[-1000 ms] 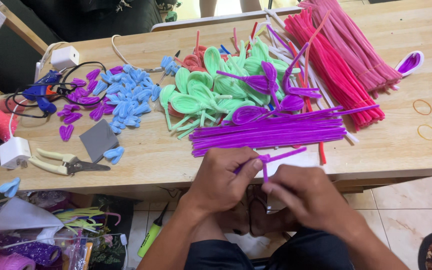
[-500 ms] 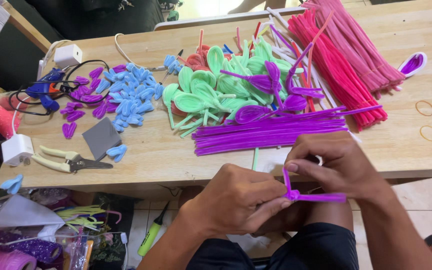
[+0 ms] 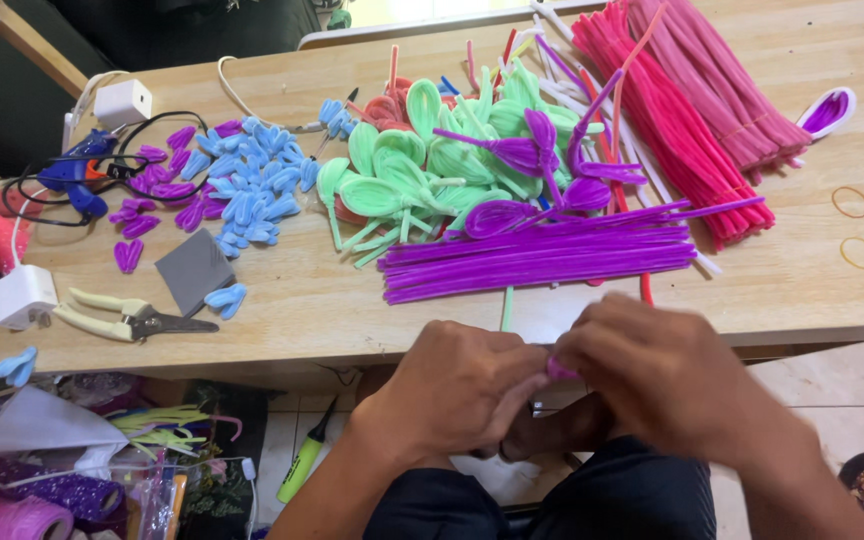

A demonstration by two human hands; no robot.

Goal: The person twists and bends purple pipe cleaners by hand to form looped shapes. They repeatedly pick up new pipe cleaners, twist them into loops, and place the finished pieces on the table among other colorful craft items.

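Pinching together just off the near table edge: left hand [image 3: 462, 385] and right hand [image 3: 652, 375] are both curled tight around one small purple pipe-cleaner piece [image 3: 559, 369], only a sliver of it showing between the fingertips; hands touch each other, over the lap. Table [image 3: 832, 300] counts: one bundle of straight purple pipe cleaners [image 3: 542, 255] lying left-right just beyond the hands, too many to count; one pile of red pipe cleaners [image 3: 667, 120] and one of pink pipe cleaners [image 3: 717, 75] at far right, side by side, touching. Green loop shapes [image 3: 402, 170] heaped at centre, a dozen or more, can't count exactly; about four purple loop shapes [image 3: 522, 155] on top of them. Blue petal pieces [image 3: 247, 190] in a loose heap left of the green, many; small purple petal pieces [image 3: 152, 195] further left, roughly a dozen. Two rubber bands [image 3: 857, 228] near the right edge, apart from each other. One pair of scissors [image 3: 127, 318] near-left, blades closed, beside a grey square [image 3: 192, 268]. One blue glue gun [image 3: 77, 175] with black cord far left. Two white power adapters [image 3: 22, 295], one near-left, one far-left. No containers on the table; everything lies loose on the wood.
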